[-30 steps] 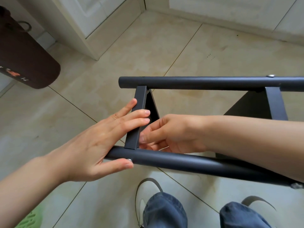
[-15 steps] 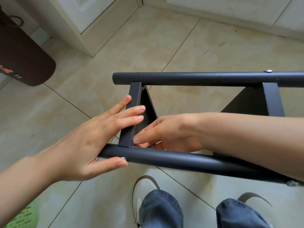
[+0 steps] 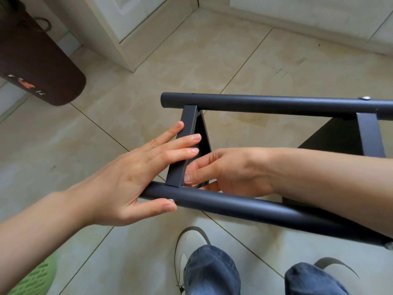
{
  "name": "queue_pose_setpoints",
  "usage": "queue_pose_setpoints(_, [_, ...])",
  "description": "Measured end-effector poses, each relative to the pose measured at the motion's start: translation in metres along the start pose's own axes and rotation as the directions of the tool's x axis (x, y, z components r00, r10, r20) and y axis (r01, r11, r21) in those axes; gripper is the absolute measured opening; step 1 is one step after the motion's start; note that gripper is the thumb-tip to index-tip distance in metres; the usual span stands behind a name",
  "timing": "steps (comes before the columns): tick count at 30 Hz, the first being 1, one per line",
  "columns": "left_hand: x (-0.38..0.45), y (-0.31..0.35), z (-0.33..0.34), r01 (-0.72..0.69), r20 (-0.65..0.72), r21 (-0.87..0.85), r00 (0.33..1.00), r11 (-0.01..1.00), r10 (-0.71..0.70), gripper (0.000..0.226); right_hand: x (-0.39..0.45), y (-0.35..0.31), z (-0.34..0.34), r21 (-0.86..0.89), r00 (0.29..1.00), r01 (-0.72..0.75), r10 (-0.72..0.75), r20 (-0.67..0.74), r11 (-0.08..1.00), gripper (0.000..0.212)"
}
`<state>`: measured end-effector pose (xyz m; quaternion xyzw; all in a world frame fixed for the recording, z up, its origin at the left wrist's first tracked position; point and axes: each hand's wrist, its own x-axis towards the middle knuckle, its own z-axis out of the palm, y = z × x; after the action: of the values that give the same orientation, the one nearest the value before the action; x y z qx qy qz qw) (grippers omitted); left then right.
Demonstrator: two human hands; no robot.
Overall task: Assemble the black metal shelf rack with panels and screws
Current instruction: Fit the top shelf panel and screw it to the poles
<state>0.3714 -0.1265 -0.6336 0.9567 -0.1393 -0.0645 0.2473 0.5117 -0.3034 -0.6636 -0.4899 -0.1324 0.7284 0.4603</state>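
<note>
The step in hand looks like fixing the end panel (image 3: 185, 150) between the two tubes of the rack, which is held above the tiled floor (image 3: 148, 67) in front of the person's knees. The left hand (image 3: 136, 173) lies flat and open, its straight fingers pressing the panel's outer face and its thumb on the near tube (image 3: 244, 206), just beside a small silver screw (image 3: 171, 200). The right hand (image 3: 223, 171) reaches in behind the panel with curled fingers; whether it pinches a nut or fastener there cannot be told. Next, the hole in tube and panel probably has to line up so the screw can bite. The far tube (image 3: 265, 103) carries another screw (image 3: 365, 98) above a second panel (image 3: 370, 135). A brown bag (image 3: 36, 67) and a green basket (image 3: 32, 279) lie well clear; the right forearm crosses the frame and hides the joint's inner side.
</note>
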Motion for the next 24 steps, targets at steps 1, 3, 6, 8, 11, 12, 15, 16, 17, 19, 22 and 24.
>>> queue_pose_setpoints(1, [0.0, 0.0, 0.0001, 0.0, 0.0, 0.0, 1.0, 1.0, 0.0, 0.069, 0.0, -0.0003, -0.0003, -0.002, 1.0, 0.0, 0.0, 0.002, 1.0, 0.033])
queue_pose_setpoints(3, [0.0003, 0.0001, 0.0004, 0.0, 0.002, 0.001, 1.0, 1.0, 0.0, 0.069, -0.0007, -0.0012, -0.0006, -0.013, 1.0, -0.012, 0.013, 0.009, 1.0, 0.029])
queue_pose_setpoints(6, [0.0004, 0.0014, 0.0009, 0.004, 0.005, -0.002, 1.0, 1.0, -0.004, 0.068, -0.0011, -0.0007, -0.0004, -0.027, 0.999, -0.043, 0.044, 0.021, 0.999, 0.028])
queue_pose_setpoints(8, [0.0001, 0.0023, 0.0004, 0.009, 0.006, -0.01, 1.0, 1.0, -0.009, 0.067, -0.0013, -0.0009, 0.0003, -0.038, 0.998, -0.052, 0.053, 0.02, 0.998, 0.029])
queue_pose_setpoints(11, [0.0002, 0.0032, -0.0006, 0.014, 0.007, -0.015, 1.0, 1.0, -0.014, 0.067, -0.0015, -0.0027, 0.0011, -0.026, 0.999, -0.039, 0.039, 0.012, 0.999, 0.027])
queue_pose_setpoints(12, [0.0002, 0.0034, -0.0008, 0.014, 0.007, -0.015, 1.0, 1.0, -0.014, 0.067, -0.0017, -0.0031, 0.0011, -0.026, 0.999, -0.033, 0.033, 0.004, 0.999, 0.028])
queue_pose_setpoints(15, [0.0001, 0.0036, -0.0008, 0.016, 0.009, -0.016, 1.0, 1.0, -0.016, 0.068, -0.0023, -0.0033, 0.0019, -0.033, 1.0, -0.028, 0.028, -0.001, 0.999, 0.027])
queue_pose_setpoints(16, [0.0001, 0.0036, -0.0008, 0.018, 0.009, -0.017, 1.0, 1.0, -0.018, 0.068, -0.0026, -0.0029, 0.0022, -0.035, 1.0, -0.031, 0.031, 0.002, 0.999, 0.027])
queue_pose_setpoints(17, [0.0001, 0.0035, -0.0008, 0.019, 0.008, -0.017, 1.0, 1.0, -0.019, 0.069, -0.0028, -0.0027, 0.0026, -0.037, 0.999, -0.033, 0.034, 0.006, 0.999, 0.027])
queue_pose_setpoints(19, [0.0002, 0.0032, -0.0007, 0.018, 0.007, -0.015, 1.0, 1.0, -0.018, 0.069, -0.003, -0.0027, 0.003, -0.03, 0.999, -0.032, 0.033, 0.011, 0.999, 0.028])
queue_pose_setpoints(22, [0.0002, 0.0025, -0.0001, 0.014, 0.004, -0.006, 1.0, 1.0, -0.014, 0.069, -0.0041, -0.0026, 0.0027, -0.002, 0.999, -0.044, 0.044, 0.016, 0.999, 0.027])
queue_pose_setpoints(24, [0.0, 0.0021, 0.0002, 0.012, 0.003, 0.001, 1.0, 1.0, -0.012, 0.069, -0.0047, -0.0032, 0.0027, 0.013, 0.997, -0.07, 0.07, 0.013, 0.997, 0.022])
